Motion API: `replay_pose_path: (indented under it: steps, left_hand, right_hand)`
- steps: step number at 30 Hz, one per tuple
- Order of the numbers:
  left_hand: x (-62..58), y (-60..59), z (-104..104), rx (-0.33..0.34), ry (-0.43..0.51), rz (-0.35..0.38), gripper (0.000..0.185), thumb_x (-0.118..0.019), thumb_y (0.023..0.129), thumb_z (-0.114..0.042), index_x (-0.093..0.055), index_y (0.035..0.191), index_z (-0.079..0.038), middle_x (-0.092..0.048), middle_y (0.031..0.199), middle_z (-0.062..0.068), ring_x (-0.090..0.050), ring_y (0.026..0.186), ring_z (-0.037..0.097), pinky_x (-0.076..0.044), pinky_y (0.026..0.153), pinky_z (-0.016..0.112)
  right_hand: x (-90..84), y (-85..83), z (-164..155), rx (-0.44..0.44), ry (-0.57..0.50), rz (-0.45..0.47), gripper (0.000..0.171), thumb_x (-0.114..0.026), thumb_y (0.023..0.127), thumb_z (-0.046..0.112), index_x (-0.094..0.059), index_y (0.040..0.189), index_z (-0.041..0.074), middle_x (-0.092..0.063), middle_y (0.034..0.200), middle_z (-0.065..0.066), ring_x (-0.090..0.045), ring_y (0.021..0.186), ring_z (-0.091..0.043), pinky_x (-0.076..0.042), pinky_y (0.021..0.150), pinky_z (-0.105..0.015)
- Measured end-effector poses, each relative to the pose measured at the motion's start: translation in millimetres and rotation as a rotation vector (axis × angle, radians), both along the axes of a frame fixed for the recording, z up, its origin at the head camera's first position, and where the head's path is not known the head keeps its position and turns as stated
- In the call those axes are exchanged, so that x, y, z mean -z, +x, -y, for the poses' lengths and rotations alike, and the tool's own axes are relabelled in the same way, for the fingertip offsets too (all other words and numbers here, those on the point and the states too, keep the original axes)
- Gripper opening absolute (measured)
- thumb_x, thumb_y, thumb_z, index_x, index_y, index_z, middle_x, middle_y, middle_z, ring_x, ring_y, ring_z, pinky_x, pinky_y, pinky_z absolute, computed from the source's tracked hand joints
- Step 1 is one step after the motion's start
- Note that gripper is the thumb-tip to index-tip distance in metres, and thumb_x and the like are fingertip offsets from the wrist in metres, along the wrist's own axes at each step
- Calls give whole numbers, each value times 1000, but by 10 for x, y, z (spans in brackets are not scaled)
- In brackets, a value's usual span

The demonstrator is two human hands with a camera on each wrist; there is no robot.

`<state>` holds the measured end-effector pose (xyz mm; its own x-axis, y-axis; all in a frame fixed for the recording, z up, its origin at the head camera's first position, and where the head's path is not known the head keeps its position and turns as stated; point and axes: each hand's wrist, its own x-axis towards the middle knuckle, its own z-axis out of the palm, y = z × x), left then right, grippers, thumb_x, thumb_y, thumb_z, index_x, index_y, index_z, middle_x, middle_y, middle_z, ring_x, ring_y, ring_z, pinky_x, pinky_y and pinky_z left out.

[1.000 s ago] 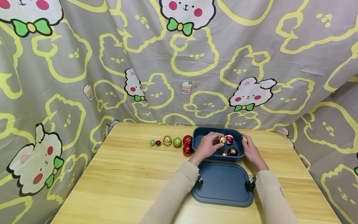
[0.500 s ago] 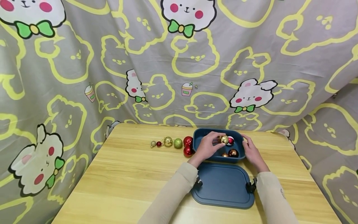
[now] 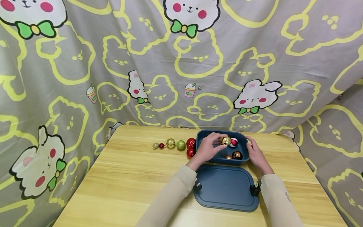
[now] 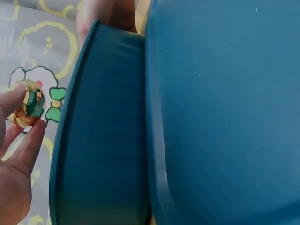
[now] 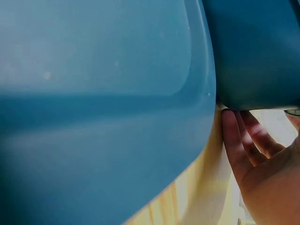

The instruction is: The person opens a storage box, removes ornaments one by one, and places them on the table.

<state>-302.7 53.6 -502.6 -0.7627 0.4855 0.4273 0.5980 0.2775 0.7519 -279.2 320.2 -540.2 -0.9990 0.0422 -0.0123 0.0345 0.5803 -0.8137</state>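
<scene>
Head view shows us the left hand (image 3: 209, 147) with its thumb and fingers pinching a gold faceted bauble (image 3: 225, 141); we see that bauble over the middle of the rectangular blue box (image 3: 242, 145), and the left wrist view shows us it is clear of the rim; the right hand (image 3: 257, 155) has its fingers fairly straight, laid against the outside of the box's right end.

Within the box, a red-and-white bauble (image 3: 234, 142) sits just right of the held one, and we cannot tell whether the two touch; nearer to us, a shiny copper-brown bauble (image 3: 237, 155) lies with a small orange-gold bauble (image 3: 228, 156) just to its left.

Left of the box, we find a row on the wooden tabletop (image 3: 122, 176): a textured red bauble (image 3: 191, 142) and, on its near side, a glossy red bauble (image 3: 190, 153); then, going left, a glittery green bauble (image 3: 181, 145), a shiny gold bauble (image 3: 171, 143), a tiny dark red bauble (image 3: 161, 145) and a tiny pale-gold bauble (image 3: 156, 145); the flat blue lid (image 3: 227, 187) lies just beside the box on its near side; behind everything, we see a grey curtain (image 3: 158, 63) printed with yellow outlines and white rabbits.
</scene>
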Motion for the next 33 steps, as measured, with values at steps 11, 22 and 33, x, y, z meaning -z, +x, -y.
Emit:
replay_pose_path:
  steps: [11, 22, 33]
  left_hand:
    - [-81, 31, 231, -11, 32, 17, 44, -73, 98, -25, -64, 140, -23, -63, 131, 2, -67, 110, 11, -57, 99, 26]
    - [-150, 74, 426, -11, 25, 5, 43, -73, 98, -26, -65, 139, -24, -64, 131, 2, -66, 113, 13, -57, 100, 30]
    - [-166, 87, 678, -27, 20, 33, 45, -73, 98, -26, -63, 142, -26, -63, 137, 1, -65, 117, 18, -57, 103, 36]
  right_hand:
    - [-16, 14, 11, 6, -6, 6, 57, -23, 115, 39, -19, 165, 12, -26, 164, -33, -31, 146, -55, -23, 119, -70]
    - [4, 16, 6, 3, -19, 31, 59, -22, 114, 42, -17, 166, 15, -24, 165, -32, -30, 147, -54, -22, 120, -71]
    - [9, -11, -10, 3, -1, -14, 56, -24, 115, 37, -22, 165, 11, -26, 164, -32, -31, 146, -54, -24, 119, -70]
